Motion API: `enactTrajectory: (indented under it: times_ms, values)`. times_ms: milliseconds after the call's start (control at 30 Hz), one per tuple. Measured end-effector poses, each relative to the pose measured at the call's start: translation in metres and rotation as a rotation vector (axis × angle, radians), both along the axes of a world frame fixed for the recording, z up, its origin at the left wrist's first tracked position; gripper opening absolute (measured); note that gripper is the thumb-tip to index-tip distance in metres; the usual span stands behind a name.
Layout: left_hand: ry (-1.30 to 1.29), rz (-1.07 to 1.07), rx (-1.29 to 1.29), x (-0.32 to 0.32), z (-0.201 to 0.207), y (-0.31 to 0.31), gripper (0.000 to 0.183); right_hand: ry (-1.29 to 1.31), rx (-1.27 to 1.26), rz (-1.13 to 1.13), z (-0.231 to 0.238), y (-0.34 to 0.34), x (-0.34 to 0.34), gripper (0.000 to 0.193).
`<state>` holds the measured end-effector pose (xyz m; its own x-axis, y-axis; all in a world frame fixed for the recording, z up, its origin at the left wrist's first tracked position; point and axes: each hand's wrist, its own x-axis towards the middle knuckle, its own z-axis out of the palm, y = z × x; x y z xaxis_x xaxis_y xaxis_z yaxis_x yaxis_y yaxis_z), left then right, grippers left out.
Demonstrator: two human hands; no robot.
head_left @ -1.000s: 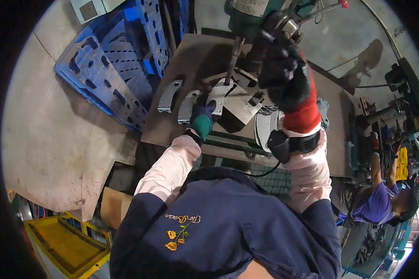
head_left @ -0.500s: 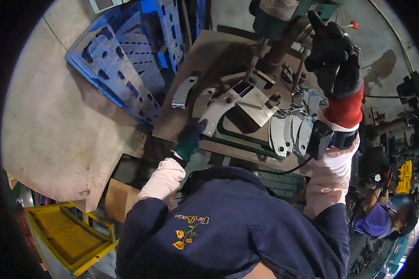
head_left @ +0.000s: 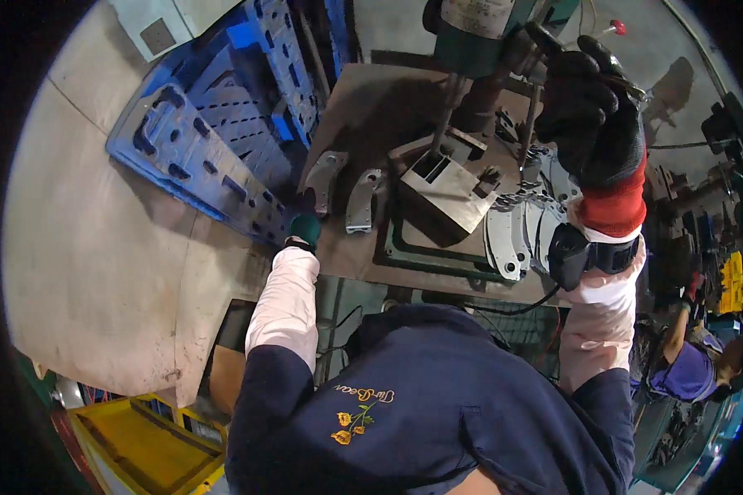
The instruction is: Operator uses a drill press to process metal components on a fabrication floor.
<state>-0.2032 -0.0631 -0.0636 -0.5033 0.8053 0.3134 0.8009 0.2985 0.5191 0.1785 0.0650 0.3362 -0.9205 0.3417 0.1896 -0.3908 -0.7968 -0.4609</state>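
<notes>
Workshop: brown table (head_left: pixel 348 260) under green press (head_left: pixel 466 54), blue pallet (head_left: pixel 194 155) at table's nine o'clock. Apparent hazard: glove snagging on spindle (head_left: pixel 447 120), should it spin with fingers close; curved plate (head_left: pixel 327 175) could also slip off left edge if pinched only by its end. Plate lies at one o'clock from left hand (head_left: pixel 305 218), near end by fingers; how firmly closed, cannot tell. Right hand (head_left: pixel 590 115), fingers part-curled, near red knob (head_left: pixel 618 27); any hold hidden.
</notes>
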Motion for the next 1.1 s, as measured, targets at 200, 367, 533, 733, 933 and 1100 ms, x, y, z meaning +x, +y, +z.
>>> enactTrajectory:
  times_ms: [200,367,533,733,933,1100]
  values:
    - [-0.382,0.376,0.22,0.015,-0.021,0.04,0.043,-0.095,0.098,-0.054,0.009,-0.003,-0.006,0.024]
    - [-0.359,0.226,0.13,0.024,-0.001,0.056,0.061,-0.11,0.106,-0.068,0.003,0.003,0.003,0.027]
    - [-0.298,0.22,-0.046,0.014,-0.048,0.043,0.074,-0.117,0.102,-0.045,0.008,-0.004,-0.005,0.027]
    - [-0.315,0.164,-0.12,0.03,-0.038,0.065,0.077,-0.149,0.187,-0.132,0.003,0.008,0.005,0.023]
    - [-0.122,0.1,-0.285,-0.009,-0.069,0.055,0.078,-0.747,0.374,-1.097,0.0,-0.044,-0.008,0.034]
    - [0.146,0.111,-0.236,0.008,-0.052,0.072,0.085,-0.935,0.857,-0.772,-0.121,0.002,0.097,0.045]
